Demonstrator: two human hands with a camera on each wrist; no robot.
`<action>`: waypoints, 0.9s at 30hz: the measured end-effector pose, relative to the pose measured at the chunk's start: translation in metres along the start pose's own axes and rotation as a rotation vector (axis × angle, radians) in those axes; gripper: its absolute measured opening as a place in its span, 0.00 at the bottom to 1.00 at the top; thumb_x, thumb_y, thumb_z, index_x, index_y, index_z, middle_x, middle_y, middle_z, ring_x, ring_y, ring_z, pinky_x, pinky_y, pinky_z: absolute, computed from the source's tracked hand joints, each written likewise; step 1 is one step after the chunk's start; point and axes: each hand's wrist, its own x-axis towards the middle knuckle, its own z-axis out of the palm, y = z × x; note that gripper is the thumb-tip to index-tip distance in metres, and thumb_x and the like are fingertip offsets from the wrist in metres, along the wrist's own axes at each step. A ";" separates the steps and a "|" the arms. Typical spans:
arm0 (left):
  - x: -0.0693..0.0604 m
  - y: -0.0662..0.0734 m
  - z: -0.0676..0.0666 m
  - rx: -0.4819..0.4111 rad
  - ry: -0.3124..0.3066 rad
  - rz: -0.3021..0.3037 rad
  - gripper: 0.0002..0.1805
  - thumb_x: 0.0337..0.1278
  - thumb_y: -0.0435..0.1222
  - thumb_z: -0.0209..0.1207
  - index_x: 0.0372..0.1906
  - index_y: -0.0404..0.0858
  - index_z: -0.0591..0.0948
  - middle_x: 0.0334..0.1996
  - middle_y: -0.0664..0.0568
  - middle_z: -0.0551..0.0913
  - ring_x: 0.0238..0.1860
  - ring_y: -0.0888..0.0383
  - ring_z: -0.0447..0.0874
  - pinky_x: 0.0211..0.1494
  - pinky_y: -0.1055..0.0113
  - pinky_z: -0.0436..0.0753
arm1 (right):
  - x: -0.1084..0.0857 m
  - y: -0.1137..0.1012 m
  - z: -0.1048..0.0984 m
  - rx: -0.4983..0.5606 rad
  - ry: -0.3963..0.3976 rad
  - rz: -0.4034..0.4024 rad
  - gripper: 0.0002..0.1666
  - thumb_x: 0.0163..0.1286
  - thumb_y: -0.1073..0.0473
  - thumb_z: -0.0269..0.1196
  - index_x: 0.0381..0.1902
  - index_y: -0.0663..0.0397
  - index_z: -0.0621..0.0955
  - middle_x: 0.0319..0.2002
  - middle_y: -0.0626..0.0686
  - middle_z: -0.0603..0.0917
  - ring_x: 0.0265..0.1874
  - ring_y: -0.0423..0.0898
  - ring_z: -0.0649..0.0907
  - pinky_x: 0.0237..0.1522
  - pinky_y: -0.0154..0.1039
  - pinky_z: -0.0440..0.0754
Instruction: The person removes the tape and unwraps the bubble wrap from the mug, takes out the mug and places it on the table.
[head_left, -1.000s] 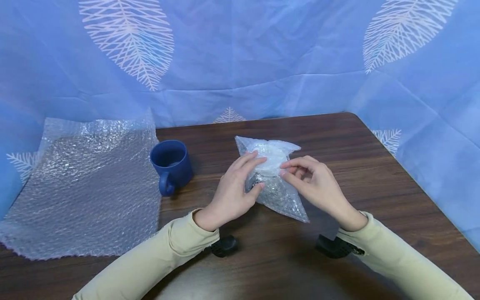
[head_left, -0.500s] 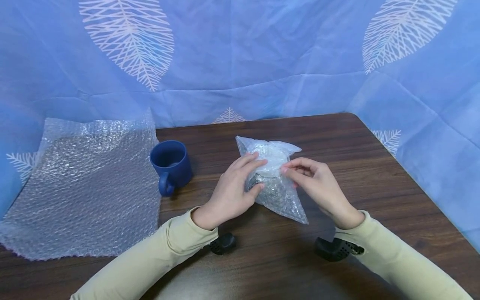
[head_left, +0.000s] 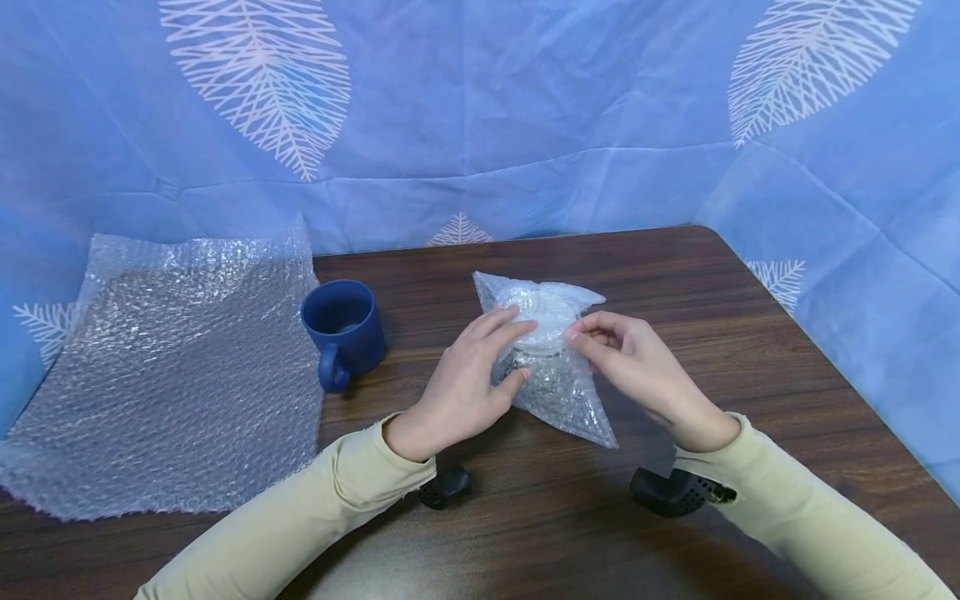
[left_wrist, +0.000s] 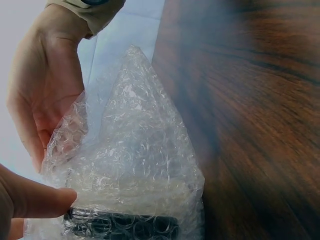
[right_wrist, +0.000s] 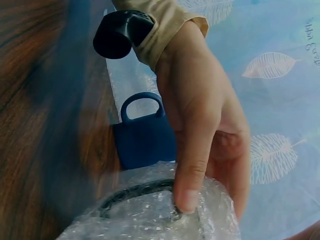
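Observation:
A bundle of clear bubble wrap (head_left: 555, 387) sits at mid-table in the head view, with pointed loose ends front and back. Something dark shows through the wrap (left_wrist: 125, 226) in the left wrist view; its kind cannot be made out. My left hand (head_left: 465, 379) rests on the bundle's left side with fingers spread, its thumb pressing the wrap in the right wrist view. At the other side, the thumb and fingertips of my right hand (head_left: 637, 358) pinch a fold of the wrap. A blue mug (head_left: 348, 337) stands upright to the left.
A large sheet of bubble wrap (head_left: 187, 383) lies flat at the left, reaching up beside the mug. The wooden table (head_left: 757, 358) has a rounded back right corner. A blue cloth (head_left: 525, 108) with white leaf prints hangs behind. Black wrist cameras (head_left: 675, 493) sit under both sleeves.
My right hand's fingers have drawn closer together on the wrap and shifted slightly rightward. The left hand stays in nearly the same place; the mug and sheet have not moved.

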 end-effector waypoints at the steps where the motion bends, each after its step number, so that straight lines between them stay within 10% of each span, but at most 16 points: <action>1: 0.000 0.000 0.000 0.002 -0.001 0.001 0.27 0.59 0.35 0.63 0.64 0.41 0.73 0.69 0.45 0.66 0.73 0.49 0.57 0.70 0.50 0.65 | 0.000 -0.001 -0.001 0.001 -0.005 0.005 0.18 0.73 0.55 0.54 0.50 0.65 0.77 0.34 0.53 0.79 0.32 0.41 0.78 0.37 0.35 0.78; 27: 0.003 0.003 -0.001 -0.002 -0.050 0.028 0.27 0.61 0.34 0.61 0.65 0.40 0.72 0.69 0.43 0.66 0.72 0.47 0.58 0.70 0.49 0.65 | 0.013 -0.019 -0.025 0.053 -0.081 0.025 0.20 0.75 0.52 0.52 0.52 0.65 0.73 0.26 0.49 0.76 0.22 0.41 0.74 0.28 0.34 0.75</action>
